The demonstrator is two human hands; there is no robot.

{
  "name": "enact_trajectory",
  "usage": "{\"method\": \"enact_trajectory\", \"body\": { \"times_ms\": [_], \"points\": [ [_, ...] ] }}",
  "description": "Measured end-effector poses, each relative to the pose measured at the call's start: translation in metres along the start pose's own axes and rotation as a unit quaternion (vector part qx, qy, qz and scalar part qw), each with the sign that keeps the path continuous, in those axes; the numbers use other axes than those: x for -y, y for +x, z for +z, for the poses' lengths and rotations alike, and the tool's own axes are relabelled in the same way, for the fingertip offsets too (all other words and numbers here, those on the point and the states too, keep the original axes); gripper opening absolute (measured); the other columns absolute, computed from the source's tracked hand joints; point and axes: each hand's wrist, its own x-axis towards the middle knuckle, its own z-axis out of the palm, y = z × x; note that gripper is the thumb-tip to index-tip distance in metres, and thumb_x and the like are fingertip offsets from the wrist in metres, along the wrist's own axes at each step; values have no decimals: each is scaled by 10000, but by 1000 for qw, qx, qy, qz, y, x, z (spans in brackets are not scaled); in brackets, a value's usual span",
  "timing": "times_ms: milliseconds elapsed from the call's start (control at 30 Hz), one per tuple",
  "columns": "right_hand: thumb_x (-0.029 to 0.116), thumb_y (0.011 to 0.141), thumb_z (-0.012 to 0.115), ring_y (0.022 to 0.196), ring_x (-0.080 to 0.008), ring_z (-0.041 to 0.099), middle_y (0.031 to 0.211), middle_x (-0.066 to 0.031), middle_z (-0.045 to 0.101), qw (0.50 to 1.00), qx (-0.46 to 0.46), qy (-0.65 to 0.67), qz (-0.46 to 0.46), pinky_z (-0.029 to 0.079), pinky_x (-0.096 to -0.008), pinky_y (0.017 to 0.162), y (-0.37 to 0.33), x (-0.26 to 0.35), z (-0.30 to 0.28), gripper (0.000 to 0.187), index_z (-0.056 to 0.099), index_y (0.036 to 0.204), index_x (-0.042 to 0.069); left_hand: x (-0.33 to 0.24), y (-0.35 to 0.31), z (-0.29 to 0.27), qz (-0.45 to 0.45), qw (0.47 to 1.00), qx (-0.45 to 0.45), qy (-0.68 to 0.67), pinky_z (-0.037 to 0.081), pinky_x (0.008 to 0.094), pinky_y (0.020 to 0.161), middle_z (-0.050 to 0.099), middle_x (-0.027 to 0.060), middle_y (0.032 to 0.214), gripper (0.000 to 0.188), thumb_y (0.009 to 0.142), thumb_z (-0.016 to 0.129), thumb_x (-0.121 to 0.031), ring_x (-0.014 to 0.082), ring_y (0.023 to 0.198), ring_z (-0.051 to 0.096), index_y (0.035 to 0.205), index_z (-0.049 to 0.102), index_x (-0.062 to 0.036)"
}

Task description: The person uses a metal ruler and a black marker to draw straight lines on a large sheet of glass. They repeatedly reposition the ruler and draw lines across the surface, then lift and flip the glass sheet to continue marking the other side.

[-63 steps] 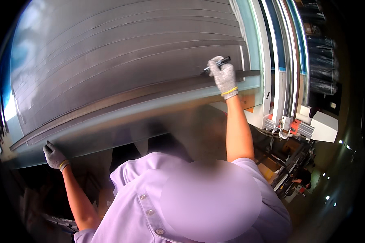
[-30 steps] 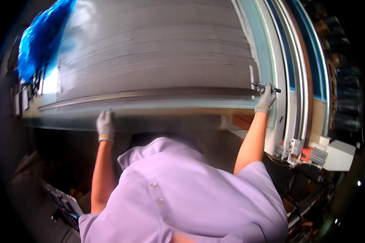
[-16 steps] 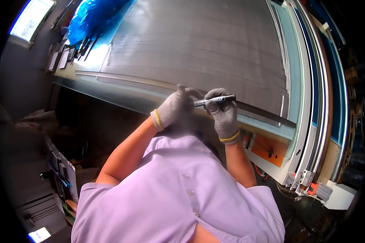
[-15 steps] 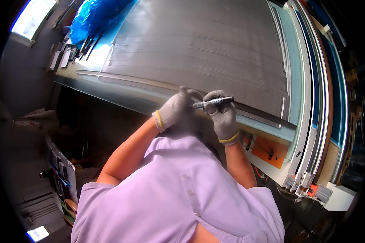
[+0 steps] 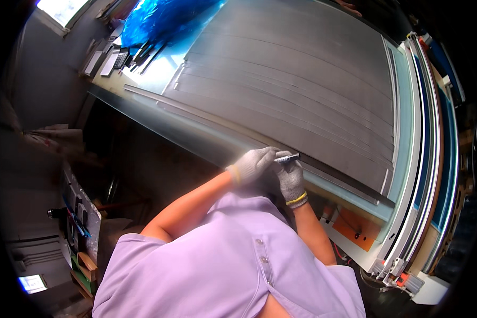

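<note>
A black-and-white marker (image 5: 288, 158) tilts between gloved hands (image 5: 253, 165).

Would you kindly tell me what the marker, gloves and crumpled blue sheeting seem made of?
Marker: probably smooth plastic, going by its straight barrel and dark cap, though metal is possible.
Gloves: likely knitted fabric, matte grey, judging by the grainy surface and yellow-edged cuffs.
Blue sheeting: apparently thin, glossy plastic film, given its creases and highlights.
</note>
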Motion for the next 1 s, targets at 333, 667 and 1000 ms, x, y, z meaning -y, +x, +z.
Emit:
{"method": "enact_trajectory", "body": {
  "times_ms": [333, 667, 1000],
  "points": [
    [188, 794, 749, 1133, -350, 543, 1173, -135, 603, 680, -6, -722, -129, 405, -512, 1017, 38, -66, -27, 416, 633, 1179, 79, 129, 9, -119, -3, 896, -143, 420, 574, 450, 682, 641, 164, 1226, 437, 827, 615, -102, 345, 799, 711, 1262, 582, -120],
    [177, 813, 748, 1184, -385, 522, 1246, -178, 574, 677, -44, -731, -73, 365, -528, 1090, 40, -69, -24, 466, 627, 1252, 83, 161, 9, -145, 64, 911, -145, 381, 566, 446, 647, 608, 163, 1292, 441, 825, 605, -91, 330, 738, 705, 1265, 582, -103],
    [156, 769, 764, 1036, -337, 537, 1081, -126, 569, 642, -24, -763, -70, 407, -487, 948, 62, -57, -15, 375, 624, 1113, 102, 150, 32, -157, 29, 921, -133, 365, 546, 464, 640, 588, 152, 1054, 252, 838, 589, -65, 346, 721, 679, 1089, 578, -87]
  ]
}}
